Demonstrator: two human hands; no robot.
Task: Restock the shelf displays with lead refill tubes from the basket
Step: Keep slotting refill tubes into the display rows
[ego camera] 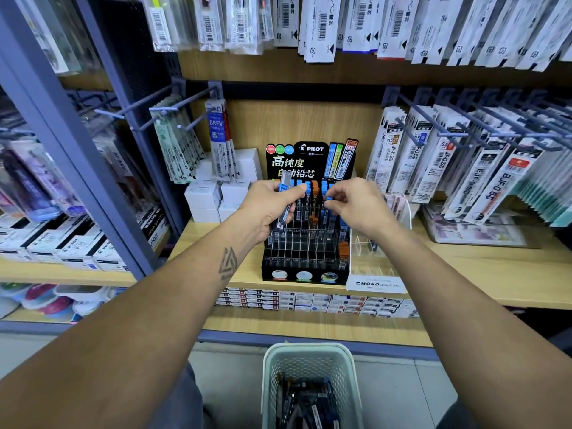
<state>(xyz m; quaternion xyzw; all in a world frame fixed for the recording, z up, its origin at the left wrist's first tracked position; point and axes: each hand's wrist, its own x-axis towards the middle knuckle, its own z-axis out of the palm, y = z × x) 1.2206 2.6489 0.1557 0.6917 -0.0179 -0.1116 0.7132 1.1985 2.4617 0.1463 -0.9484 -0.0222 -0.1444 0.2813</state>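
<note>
A black Pilot lead display rack (305, 261) stands on the wooden shelf, with blue-capped and orange-capped tubes in its upper slots and many bare slots lower down. My left hand (266, 209) grips a few blue-capped lead refill tubes (285, 201) in front of the rack's left side. My right hand (356, 202) pinches the blue cap of another tube (330, 198) over the rack's upper right rows. A pale mesh basket (309, 360) with several dark tubes inside sits below, near my body.
White boxes (216, 199) are stacked left of the rack. A clear MONO acrylic stand (376, 267) sits at its right. Hanging refill packs on pegs (448, 156) crowd both sides and above. Small boxes (309, 301) line the lower shelf.
</note>
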